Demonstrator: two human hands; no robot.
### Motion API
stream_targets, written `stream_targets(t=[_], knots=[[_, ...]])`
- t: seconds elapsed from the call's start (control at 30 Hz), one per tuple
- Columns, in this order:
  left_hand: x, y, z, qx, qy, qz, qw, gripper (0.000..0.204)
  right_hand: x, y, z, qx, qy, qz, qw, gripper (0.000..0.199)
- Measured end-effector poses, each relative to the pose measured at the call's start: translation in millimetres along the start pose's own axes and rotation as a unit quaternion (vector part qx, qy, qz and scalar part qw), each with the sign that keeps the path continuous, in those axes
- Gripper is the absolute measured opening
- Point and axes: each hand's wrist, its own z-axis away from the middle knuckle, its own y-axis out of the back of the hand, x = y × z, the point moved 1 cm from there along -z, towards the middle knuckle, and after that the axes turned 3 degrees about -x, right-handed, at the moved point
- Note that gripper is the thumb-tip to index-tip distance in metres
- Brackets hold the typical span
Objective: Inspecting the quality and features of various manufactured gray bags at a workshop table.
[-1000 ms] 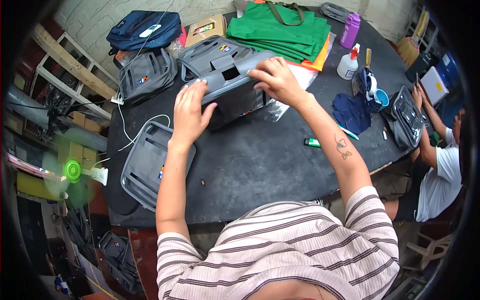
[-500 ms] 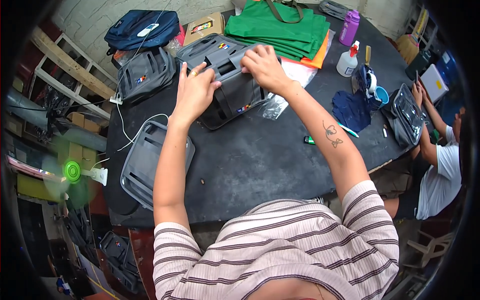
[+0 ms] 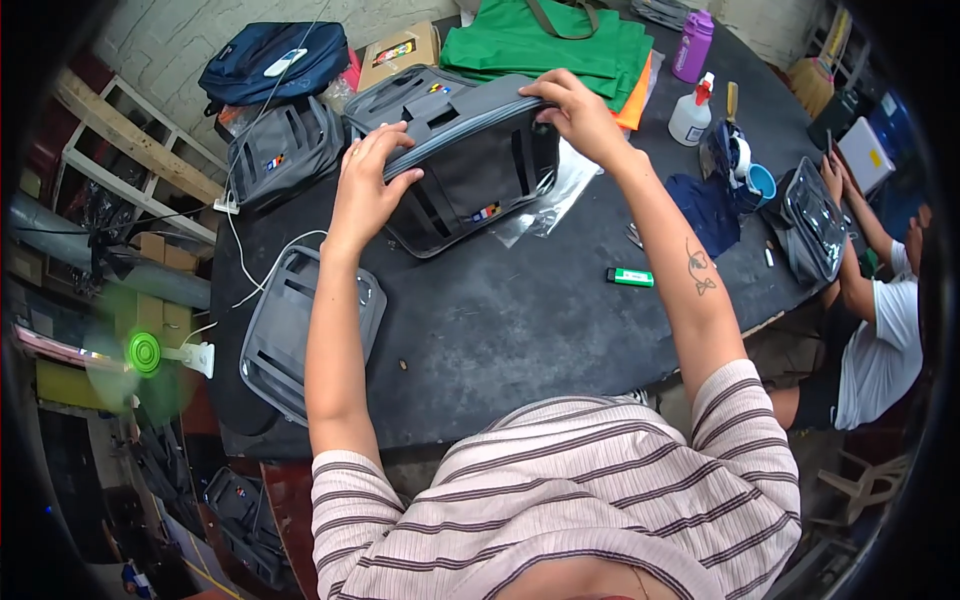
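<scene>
A dark grey bag (image 3: pixel 470 170) stands tilted on its side on the black table (image 3: pixel 520 330). My left hand (image 3: pixel 365 185) grips its upper left edge. My right hand (image 3: pixel 575 110) grips its upper right corner. Behind it lies another grey bag (image 3: pixel 400 95), partly hidden. A clear plastic sheet (image 3: pixel 555 195) lies under the held bag's right end.
A flat grey bag (image 3: pixel 300 330) lies at the table's left edge and another grey bag (image 3: pixel 280 150) at the back left. Green fabric (image 3: pixel 550 45), a spray bottle (image 3: pixel 692 112), a purple bottle (image 3: pixel 695 45) and a green lighter (image 3: pixel 630 277) are around. Another person (image 3: pixel 870 300) works at the right.
Both hands moved with the grey bag, lifting and turning it upright on its side; the right hand shifted to the bag's upper right corner.
</scene>
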Motion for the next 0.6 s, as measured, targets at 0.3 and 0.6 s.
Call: stream_targets(t=[0.3, 0.6], knots=[[-4, -8, 21, 0.095, 0.040, 0.099, 0.990, 0.066, 2, 14, 33, -0.054, -0.066, -0.071, 0.994, 0.052], [-35, -93, 107, 0.226, 0.224, 0.429, 0.845, 0.085, 27, 15, 95, -0.073, -0.247, 0.025, 0.966, 0.067]])
